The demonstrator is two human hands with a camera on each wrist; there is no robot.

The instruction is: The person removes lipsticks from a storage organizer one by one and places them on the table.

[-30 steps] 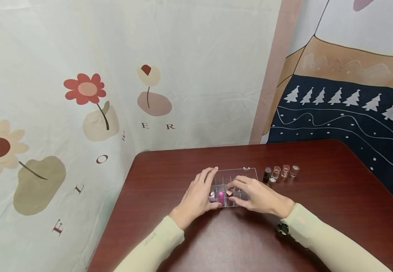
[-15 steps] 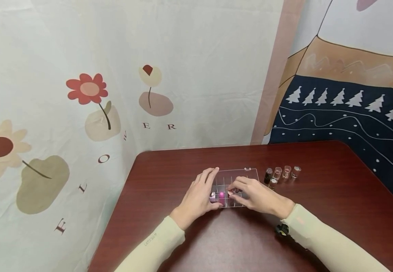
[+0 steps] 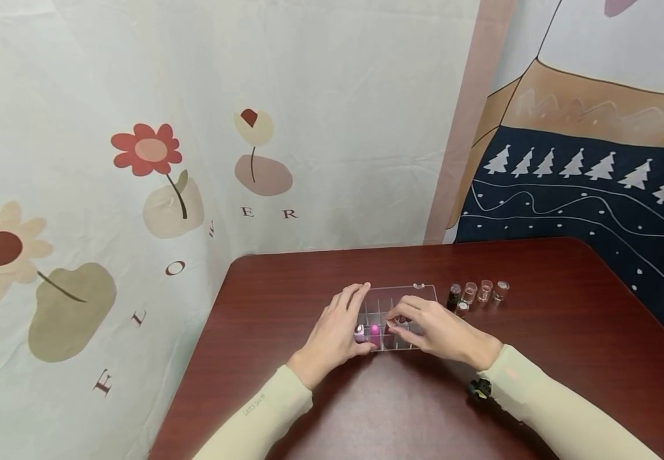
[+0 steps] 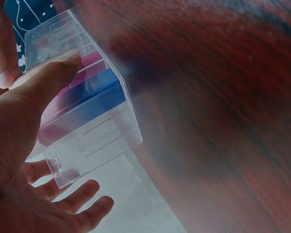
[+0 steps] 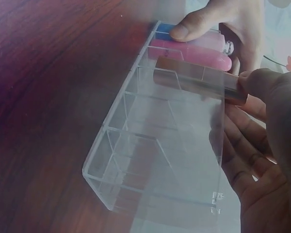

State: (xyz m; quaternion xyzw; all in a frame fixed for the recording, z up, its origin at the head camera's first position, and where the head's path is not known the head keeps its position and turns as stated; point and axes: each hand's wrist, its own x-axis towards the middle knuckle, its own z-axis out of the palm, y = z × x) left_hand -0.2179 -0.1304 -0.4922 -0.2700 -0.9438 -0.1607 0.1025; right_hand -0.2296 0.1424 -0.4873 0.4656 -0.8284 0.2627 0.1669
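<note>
A clear compartment box [image 5: 136, 131] sits on the table in front of me. My left hand [image 3: 332, 329] grips its left end, thumb on the front wall, fingers toward the back. Just inside that thumb stands a blue-and-pink tube [image 4: 97, 94] with a shiny top. A bright pink round-topped tube [image 5: 194, 54] stands beside it. My right hand [image 3: 441, 327] pinches the upper end of a coppery-brown lipstick tube [image 5: 194, 77] between thumb and fingers. The lower part of this lipstick tube is inside the compartment right of the pink one. In the head view, my fingers mostly cover it.
Right of the box stand a dark bottle [image 3: 454, 297], a small white-topped bottle [image 3: 462, 308] and several short clear containers, one of them a clear cup [image 3: 484, 291]. A dark red-brown table [image 3: 286, 287] reaches back to printed wall cloths [image 3: 338, 128].
A second ago my right thumb and fingertips stood apart around the lipstick tube's top; now they are closed on it. The left hand stays on the box.
</note>
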